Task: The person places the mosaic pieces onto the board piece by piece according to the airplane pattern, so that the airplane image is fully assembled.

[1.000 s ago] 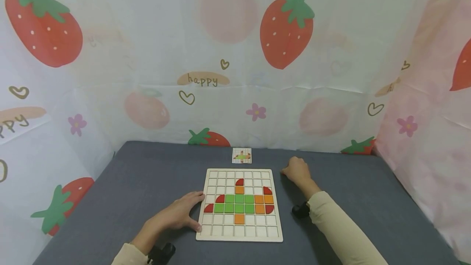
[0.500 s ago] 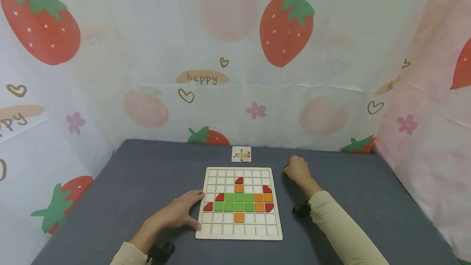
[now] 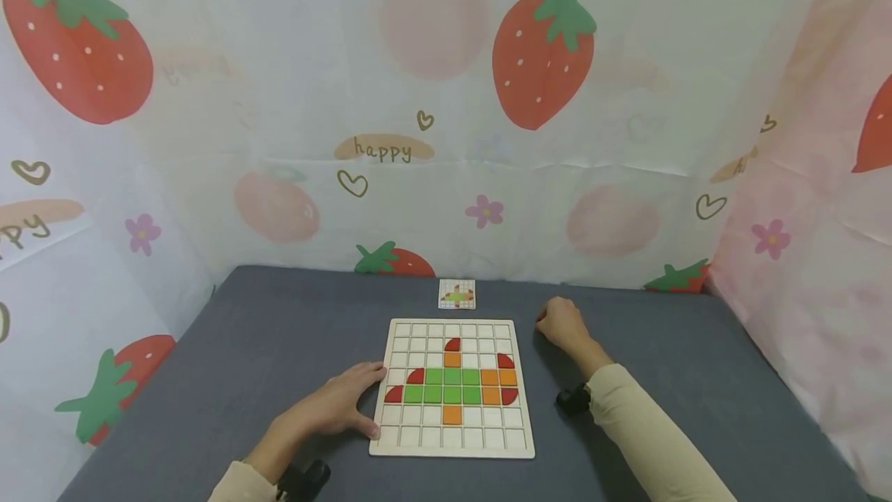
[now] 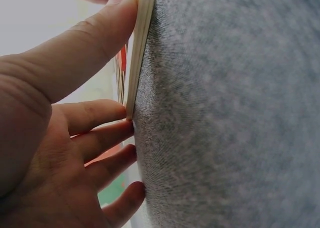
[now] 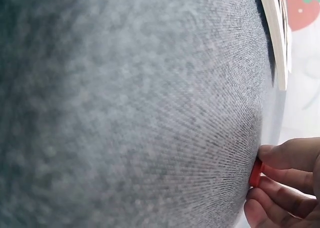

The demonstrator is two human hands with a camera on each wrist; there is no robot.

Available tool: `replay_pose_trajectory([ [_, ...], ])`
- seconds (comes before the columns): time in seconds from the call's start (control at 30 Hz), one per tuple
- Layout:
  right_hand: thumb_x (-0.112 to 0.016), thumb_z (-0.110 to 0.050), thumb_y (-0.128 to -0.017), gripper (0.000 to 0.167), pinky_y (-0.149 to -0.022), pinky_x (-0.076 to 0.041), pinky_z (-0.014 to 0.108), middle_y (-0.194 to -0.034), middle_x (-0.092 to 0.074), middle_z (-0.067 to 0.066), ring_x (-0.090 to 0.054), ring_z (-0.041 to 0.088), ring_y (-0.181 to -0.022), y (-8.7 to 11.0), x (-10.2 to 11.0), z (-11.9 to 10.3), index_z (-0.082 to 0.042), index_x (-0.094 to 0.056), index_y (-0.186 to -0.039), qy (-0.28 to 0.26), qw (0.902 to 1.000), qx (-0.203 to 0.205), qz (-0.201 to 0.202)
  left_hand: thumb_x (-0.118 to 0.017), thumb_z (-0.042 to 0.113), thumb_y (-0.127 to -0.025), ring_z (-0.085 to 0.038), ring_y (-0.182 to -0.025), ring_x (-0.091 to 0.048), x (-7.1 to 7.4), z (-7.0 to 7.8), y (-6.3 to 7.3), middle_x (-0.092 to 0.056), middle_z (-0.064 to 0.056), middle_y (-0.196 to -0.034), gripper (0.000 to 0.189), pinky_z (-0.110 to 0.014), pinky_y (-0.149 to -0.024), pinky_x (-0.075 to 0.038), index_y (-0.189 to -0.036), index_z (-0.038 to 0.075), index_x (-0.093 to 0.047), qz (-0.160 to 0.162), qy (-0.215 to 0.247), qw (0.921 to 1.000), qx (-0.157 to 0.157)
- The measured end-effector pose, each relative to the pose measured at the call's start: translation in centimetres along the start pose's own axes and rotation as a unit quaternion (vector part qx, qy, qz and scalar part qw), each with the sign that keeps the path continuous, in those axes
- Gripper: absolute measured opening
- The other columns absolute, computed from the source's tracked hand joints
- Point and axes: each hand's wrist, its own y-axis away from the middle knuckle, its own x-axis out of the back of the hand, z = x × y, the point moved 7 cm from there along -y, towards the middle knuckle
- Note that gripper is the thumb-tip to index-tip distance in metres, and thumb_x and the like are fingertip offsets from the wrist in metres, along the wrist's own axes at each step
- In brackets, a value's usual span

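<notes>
A square wooden grid board (image 3: 453, 444) lies on the table, with green, orange and red tiles set in a figure across its cells. My left hand (image 3: 341, 403) rests at its left side, fingers spread; in the left wrist view the thumb (image 4: 90, 43) lies on the board's edge and a fingertip touches that edge lower down. Beyond the board's upper right corner is my right hand (image 3: 563, 325). In the right wrist view it pinches a red piece (image 5: 256, 173) between thumb and fingers, low at the cloth. The fingers hide part of this piece, so I cannot tell its full shape.
A small picture card (image 3: 457, 294) with a coloured grid figure lies behind the board. Grey cloth (image 3: 300, 331) covers the table. A strawberry-print curtain (image 3: 446, 99) stands along the back and both sides.
My right hand has shifted very slightly to the right, away from the board. The left hand, the board and its tiles keep their places.
</notes>
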Motion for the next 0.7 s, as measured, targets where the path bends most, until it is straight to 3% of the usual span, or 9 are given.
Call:
replay_pose_trajectory([
  [0.43,-0.069,-0.005,-0.084,0.012,-0.066,-0.056,0.036,-0.092,-0.073,0.017,-0.067,0.024,-0.075,-0.1,0.6,-0.4,0.002,-0.076,-0.091,-0.009,0.9993,0.029,-0.024,-0.087,0.032,-0.066,-0.043,-0.143,-0.031,0.3,0.2,0.1,-0.040,-0.022,-0.151,0.096,-0.065,-0.110,-0.027,-0.143,-0.005,-0.043,0.004,0.000,1.0000,-0.001],
  [0.7,-0.071,-0.007,-0.084,0.009,-0.067,-0.054,0.038,-0.091,-0.069,0.014,-0.061,0.022,-0.076,1.2,0.8,-0.9,0.000,-0.075,-0.088,-0.033,0.9977,0.059,-0.008,-0.087,0.033,-0.067,-0.043,-0.143,-0.031,0.0,0.0,0.1,-0.039,-0.022,-0.151,0.096,-0.066,-0.109,-0.027,-0.143,-0.005,-0.043,-0.003,0.002,1.0000,-0.001],
])
